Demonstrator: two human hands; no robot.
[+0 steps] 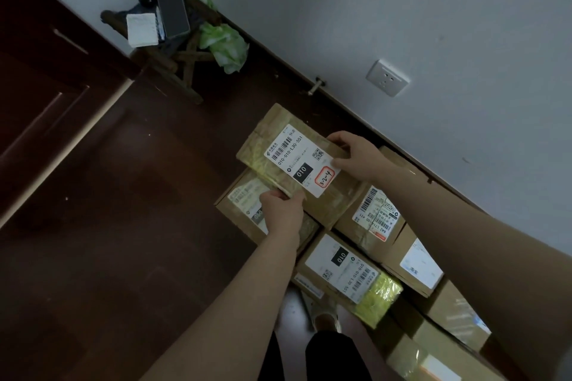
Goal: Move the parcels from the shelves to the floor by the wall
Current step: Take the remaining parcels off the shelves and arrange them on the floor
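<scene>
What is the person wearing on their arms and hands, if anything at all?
Nothing visible: the left hand and right hand are ungloved, with no rings, watch or bands showing; the left forearm and right forearm are bare, no sleeve in view.

Left of the parcels [368,216] the dark floor [123,257] lies open. Along the wall [433,25], a bare strip runs from the pile to a doorstop [316,86]. Beyond it a green bag [224,46] and a stool [185,68] block the corner.
</scene>
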